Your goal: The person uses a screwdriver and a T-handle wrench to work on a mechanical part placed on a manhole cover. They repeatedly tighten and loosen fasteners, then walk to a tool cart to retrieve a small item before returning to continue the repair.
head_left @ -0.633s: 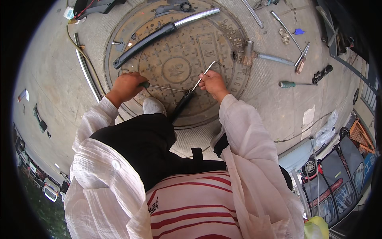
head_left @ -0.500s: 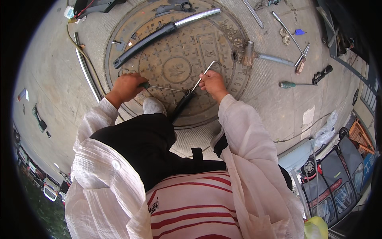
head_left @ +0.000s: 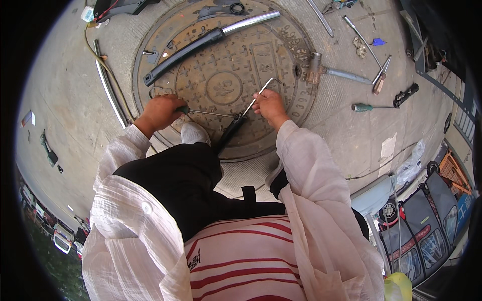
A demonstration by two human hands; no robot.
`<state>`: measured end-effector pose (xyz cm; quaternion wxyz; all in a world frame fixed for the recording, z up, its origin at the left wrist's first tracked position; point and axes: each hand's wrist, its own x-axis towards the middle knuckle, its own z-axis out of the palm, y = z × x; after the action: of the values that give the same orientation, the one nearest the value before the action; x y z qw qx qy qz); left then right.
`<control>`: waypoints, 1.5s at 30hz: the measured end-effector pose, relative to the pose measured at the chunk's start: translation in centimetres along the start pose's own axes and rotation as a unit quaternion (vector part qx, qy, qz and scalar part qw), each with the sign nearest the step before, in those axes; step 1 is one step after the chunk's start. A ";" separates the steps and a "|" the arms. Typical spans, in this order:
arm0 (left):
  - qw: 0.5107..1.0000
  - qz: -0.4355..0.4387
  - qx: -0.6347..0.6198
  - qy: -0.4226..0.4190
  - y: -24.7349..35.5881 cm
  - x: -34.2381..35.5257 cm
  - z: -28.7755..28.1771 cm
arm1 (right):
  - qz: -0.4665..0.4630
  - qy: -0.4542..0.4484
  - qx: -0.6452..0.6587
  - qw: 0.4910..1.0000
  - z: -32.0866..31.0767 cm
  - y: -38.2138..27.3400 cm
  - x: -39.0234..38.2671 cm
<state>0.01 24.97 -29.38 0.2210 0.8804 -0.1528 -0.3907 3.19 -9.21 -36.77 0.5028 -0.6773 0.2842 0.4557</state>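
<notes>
- Hardly anything has moved since the earlier frame: the left hand [head_left: 161,111] is only slightly lower in the view, together with the screwdriver [head_left: 211,113], and the right hand [head_left: 270,106] keeps almost the same place.
- Left hand is closed around the green handle of the screwdriver, with the back of the hand turned up; the shaft points across to the right.
- Right hand pinches a bright hooked rod [head_left: 264,87] between thumb and fingers, just below its bend; the bent end stands free above the hand.
- Both tools meet at the upper end of a black tube [head_left: 231,131], which lies slanted over the lower part of the round manhole cover [head_left: 221,89].
- The contact is small in the view – the screwdriver tip seems to touch the tube end, but I cannot tell whether the rod goes inside it or beside it.
- The lower end of the black tube is lost against the black trousers [head_left: 173,163], near a light shoe [head_left: 195,133].
- Farther up on the cover lies a longer black-and-chrome tube [head_left: 201,46], well apart from the hands.
- To the right – a hammer [head_left: 346,74], its head on the cover's edge, and a second screwdriver [head_left: 362,107] on the pavement.
</notes>
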 end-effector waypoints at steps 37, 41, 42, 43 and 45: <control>1.000 -0.004 0.003 -0.001 0.2 -0.5 0.0 | -0.042 0.008 0.030 0.999 0.3 0.4 0.0; 1.000 -0.001 -0.001 -0.001 0.0 -0.4 0.1 | -0.028 0.018 0.025 0.999 0.1 0.7 0.0; 1.000 0.001 0.001 0.001 -0.1 -0.4 0.2 | -0.035 0.023 0.029 0.999 0.2 0.7 0.0; 1.000 0.003 0.002 0.002 -0.1 -0.4 0.2 | -0.042 0.027 0.032 0.998 0.2 0.8 0.0; 1.000 -0.002 0.003 0.001 -0.1 -0.4 0.3 | -0.039 0.029 0.025 0.998 0.3 0.8 0.0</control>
<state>-0.47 25.15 -29.31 0.2182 0.8818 -0.1521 -0.3895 2.41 -9.24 -37.11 0.5287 -0.6880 0.2835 0.4083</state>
